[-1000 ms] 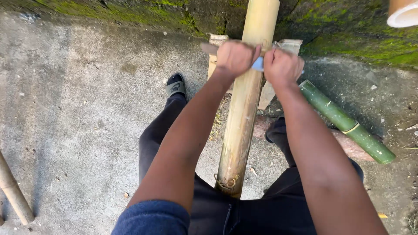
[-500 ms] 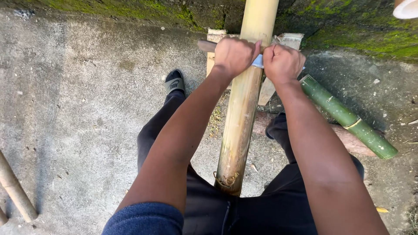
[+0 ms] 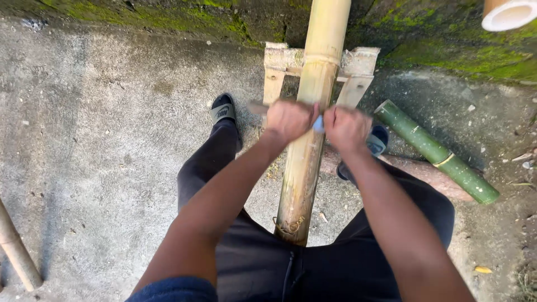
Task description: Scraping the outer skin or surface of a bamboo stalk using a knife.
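A long yellow bamboo pole runs from my lap up over a small wooden stand by the wall. Both hands grip a scraping blade laid across the pole. My left hand holds the blade's left end, whose dark tip sticks out past the fist. My right hand holds the right end, and a bit of blue shows between the two fists. The blade itself is mostly hidden by my fingers.
A green bamboo piece lies on the concrete at the right, beside a brown log. Another pole sits at the lower left edge. A cut bamboo end shows top right. My sandalled feet flank the pole. Mossy wall behind.
Both hands have slid the blade down the pole toward me, away from the wooden stand, which now shows fully above the fists.
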